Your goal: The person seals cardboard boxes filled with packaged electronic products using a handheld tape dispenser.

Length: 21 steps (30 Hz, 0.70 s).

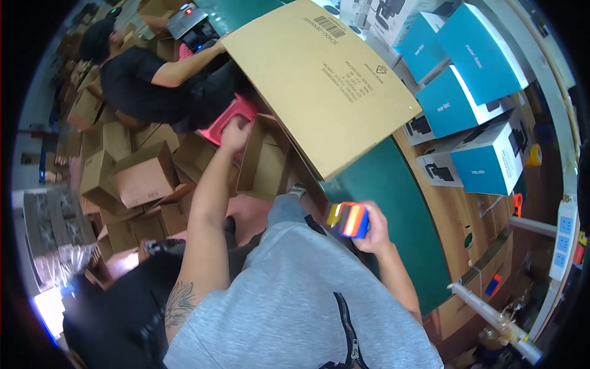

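My left hand (pixel 236 134) reaches forward with its fingers closed on the edge of a pink plastic stool (pixel 226 118), beside an open cardboard box. In my right hand (pixel 376 229), near the table's front edge, is a blue and orange tape dispenser (pixel 351 220) with a yellowish part at its far left side. The fingers on its far side are partly hidden. Ahead of both hands, a large closed cardboard carton (pixel 326 86) lies on the green table surface (pixel 402 203), its near corner pointing toward me.
Teal-and-white product boxes (pixel 470 101) are stacked at the right, on a wooden surface (pixel 455 227). A co-worker (pixel 144 80) sits at the upper left, one hand at the carton's edge. Open cardboard boxes (pixel 144 175) crowd the left floor. A power strip (pixel 562 240) hangs far right.
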Each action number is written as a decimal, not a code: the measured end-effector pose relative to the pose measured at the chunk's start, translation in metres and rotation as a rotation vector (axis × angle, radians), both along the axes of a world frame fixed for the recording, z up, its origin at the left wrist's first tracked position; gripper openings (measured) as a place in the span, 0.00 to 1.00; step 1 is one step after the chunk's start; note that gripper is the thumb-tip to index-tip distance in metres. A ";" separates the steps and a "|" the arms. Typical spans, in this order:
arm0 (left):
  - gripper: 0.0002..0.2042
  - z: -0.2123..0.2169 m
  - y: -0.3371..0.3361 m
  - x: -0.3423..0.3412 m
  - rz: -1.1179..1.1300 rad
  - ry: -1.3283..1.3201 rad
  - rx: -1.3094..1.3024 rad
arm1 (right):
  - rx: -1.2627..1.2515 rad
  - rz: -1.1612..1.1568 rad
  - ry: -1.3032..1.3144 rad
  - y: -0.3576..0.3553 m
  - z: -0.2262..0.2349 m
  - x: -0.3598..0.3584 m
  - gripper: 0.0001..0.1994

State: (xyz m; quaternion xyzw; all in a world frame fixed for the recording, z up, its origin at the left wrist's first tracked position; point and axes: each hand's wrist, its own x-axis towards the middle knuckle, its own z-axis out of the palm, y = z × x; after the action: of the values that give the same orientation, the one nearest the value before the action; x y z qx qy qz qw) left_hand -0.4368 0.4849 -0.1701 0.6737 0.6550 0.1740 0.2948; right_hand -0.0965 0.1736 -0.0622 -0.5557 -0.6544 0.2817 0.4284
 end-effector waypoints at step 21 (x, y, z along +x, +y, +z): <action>0.16 0.061 0.234 -0.009 -0.482 -0.166 0.545 | -0.914 -0.392 -0.448 0.082 0.071 -0.078 0.31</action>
State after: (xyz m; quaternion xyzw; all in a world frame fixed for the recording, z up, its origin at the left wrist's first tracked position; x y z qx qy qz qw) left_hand -0.4462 0.7187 -0.1095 0.8459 0.3811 0.3214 0.1893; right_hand -0.1745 0.2560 0.0084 -0.8435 -0.4245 0.3270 0.0378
